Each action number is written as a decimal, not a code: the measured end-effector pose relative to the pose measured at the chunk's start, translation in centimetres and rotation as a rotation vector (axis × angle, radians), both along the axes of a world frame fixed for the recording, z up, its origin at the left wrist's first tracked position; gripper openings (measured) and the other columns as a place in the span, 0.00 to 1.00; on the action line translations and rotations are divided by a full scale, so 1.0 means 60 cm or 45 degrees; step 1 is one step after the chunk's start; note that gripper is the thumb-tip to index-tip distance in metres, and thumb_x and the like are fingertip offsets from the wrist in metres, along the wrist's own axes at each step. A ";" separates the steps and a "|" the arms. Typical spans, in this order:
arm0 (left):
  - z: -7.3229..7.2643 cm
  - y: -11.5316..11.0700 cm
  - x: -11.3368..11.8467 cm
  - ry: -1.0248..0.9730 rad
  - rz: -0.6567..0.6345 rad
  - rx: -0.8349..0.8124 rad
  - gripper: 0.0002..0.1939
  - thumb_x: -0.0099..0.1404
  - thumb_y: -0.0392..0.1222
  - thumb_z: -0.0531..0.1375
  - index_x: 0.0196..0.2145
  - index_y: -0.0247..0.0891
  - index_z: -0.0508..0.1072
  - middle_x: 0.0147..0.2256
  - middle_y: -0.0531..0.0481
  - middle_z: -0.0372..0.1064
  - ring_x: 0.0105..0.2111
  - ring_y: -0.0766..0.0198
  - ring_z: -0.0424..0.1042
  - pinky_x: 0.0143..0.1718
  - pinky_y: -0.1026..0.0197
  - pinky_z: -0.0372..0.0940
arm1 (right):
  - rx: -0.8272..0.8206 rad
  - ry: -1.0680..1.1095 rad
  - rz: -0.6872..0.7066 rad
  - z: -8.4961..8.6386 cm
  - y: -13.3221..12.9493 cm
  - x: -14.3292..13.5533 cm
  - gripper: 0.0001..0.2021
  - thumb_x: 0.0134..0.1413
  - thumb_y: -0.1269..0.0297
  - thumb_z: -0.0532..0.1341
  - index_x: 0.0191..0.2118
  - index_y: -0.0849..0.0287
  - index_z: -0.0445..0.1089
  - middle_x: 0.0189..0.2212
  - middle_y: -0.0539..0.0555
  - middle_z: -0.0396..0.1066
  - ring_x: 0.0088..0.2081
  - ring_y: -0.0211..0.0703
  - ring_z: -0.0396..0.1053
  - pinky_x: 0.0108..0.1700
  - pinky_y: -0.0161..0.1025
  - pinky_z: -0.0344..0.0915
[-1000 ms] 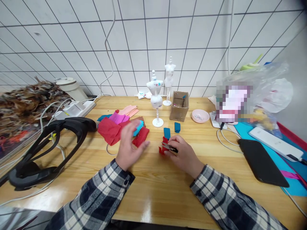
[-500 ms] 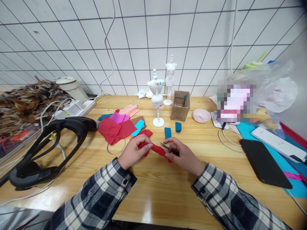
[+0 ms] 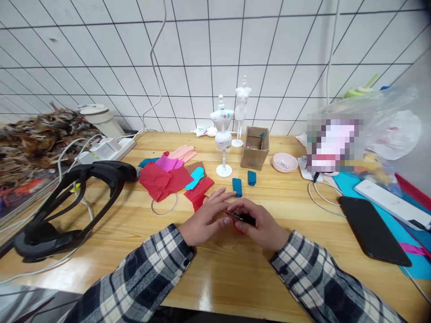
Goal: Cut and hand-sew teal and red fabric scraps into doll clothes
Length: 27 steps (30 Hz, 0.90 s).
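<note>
My right hand (image 3: 264,228) is closed around small black-handled thread snips (image 3: 247,219). A bit of a red strip (image 3: 238,230) shows under its fingers; the rest is hidden. Close on the left, my left hand (image 3: 204,220) has its fingers stretched out, its thumb and fingertips by the blades of the snips. Whether they touch I cannot tell. Beyond the left fingers lies another red piece (image 3: 200,202), next to a pile of thin coloured pieces with a large red one (image 3: 155,181) on top. Two folded blue pieces (image 3: 237,187) lie in front of my right hand.
White dress-form stands (image 3: 223,139) and a small cardboard box (image 3: 253,157) are at the back. To the right are a pink bowl (image 3: 284,162) of small beads and a black phone (image 3: 373,231). A black headset frame (image 3: 116,197) and a power strip (image 3: 126,147) stand left.
My left hand has let go of the red strip, spread its fingers and moved right, against my right hand. The strip is now mostly covered. The view has shifted slightly.
</note>
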State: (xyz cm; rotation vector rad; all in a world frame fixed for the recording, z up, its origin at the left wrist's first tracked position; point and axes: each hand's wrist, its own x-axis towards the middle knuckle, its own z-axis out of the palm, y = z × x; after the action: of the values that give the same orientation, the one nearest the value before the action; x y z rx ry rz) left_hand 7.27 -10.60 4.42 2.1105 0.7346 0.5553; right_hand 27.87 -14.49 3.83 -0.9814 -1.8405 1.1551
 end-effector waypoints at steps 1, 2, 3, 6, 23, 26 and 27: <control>0.001 -0.001 0.003 -0.018 -0.030 -0.030 0.20 0.67 0.52 0.55 0.54 0.45 0.71 0.62 0.46 0.58 0.65 0.47 0.49 0.65 0.42 0.39 | 0.007 0.016 0.009 0.003 -0.002 0.000 0.12 0.56 0.69 0.58 0.47 0.56 0.64 0.36 0.51 0.71 0.36 0.39 0.69 0.39 0.37 0.65; 0.002 -0.002 0.004 -0.036 -0.041 -0.055 0.19 0.66 0.51 0.56 0.51 0.44 0.73 0.58 0.45 0.64 0.61 0.47 0.56 0.64 0.42 0.41 | 0.010 0.027 0.012 0.005 -0.004 0.001 0.11 0.57 0.69 0.58 0.46 0.56 0.65 0.37 0.52 0.71 0.37 0.40 0.69 0.39 0.37 0.65; 0.003 -0.002 0.005 -0.050 -0.040 -0.083 0.17 0.65 0.51 0.57 0.48 0.43 0.75 0.52 0.44 0.70 0.56 0.48 0.63 0.63 0.42 0.45 | 0.010 0.034 0.005 0.006 -0.005 0.002 0.10 0.57 0.68 0.58 0.45 0.56 0.65 0.37 0.52 0.72 0.37 0.41 0.70 0.39 0.38 0.66; 0.009 -0.004 0.002 -0.039 -0.004 -0.183 0.12 0.64 0.49 0.59 0.37 0.40 0.77 0.32 0.48 0.74 0.35 0.58 0.71 0.50 0.51 0.61 | 0.005 0.021 -0.056 0.004 -0.005 0.006 0.09 0.57 0.66 0.58 0.44 0.57 0.67 0.36 0.53 0.73 0.37 0.42 0.70 0.39 0.38 0.67; -0.005 0.016 -0.009 -0.597 0.540 -0.952 0.18 0.58 0.51 0.64 0.38 0.33 0.73 0.27 0.49 0.70 0.25 0.68 0.66 0.26 0.65 0.58 | -0.543 0.130 -0.182 -0.018 0.006 -0.013 0.20 0.63 0.47 0.47 0.36 0.58 0.66 0.20 0.46 0.55 0.21 0.34 0.55 0.20 0.31 0.54; -0.006 0.013 -0.007 -0.582 0.497 -1.011 0.21 0.59 0.51 0.64 0.44 0.33 0.73 0.28 0.48 0.71 0.24 0.68 0.65 0.24 0.66 0.57 | -0.669 0.129 -0.151 -0.017 0.001 -0.025 0.23 0.62 0.43 0.45 0.36 0.57 0.65 0.21 0.46 0.54 0.19 0.34 0.53 0.17 0.30 0.55; -0.006 0.012 -0.007 -0.563 0.480 -1.017 0.22 0.59 0.51 0.64 0.45 0.33 0.73 0.28 0.48 0.71 0.24 0.68 0.65 0.25 0.66 0.58 | -0.700 0.120 -0.140 -0.016 0.001 -0.026 0.22 0.61 0.43 0.47 0.37 0.57 0.65 0.21 0.45 0.55 0.19 0.33 0.53 0.16 0.30 0.56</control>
State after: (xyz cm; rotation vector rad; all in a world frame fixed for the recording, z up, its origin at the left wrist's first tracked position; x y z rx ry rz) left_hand 6.88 -9.90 4.08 1.0723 0.9040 0.7423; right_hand 26.31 -14.44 2.86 -1.2826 -1.3964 1.6494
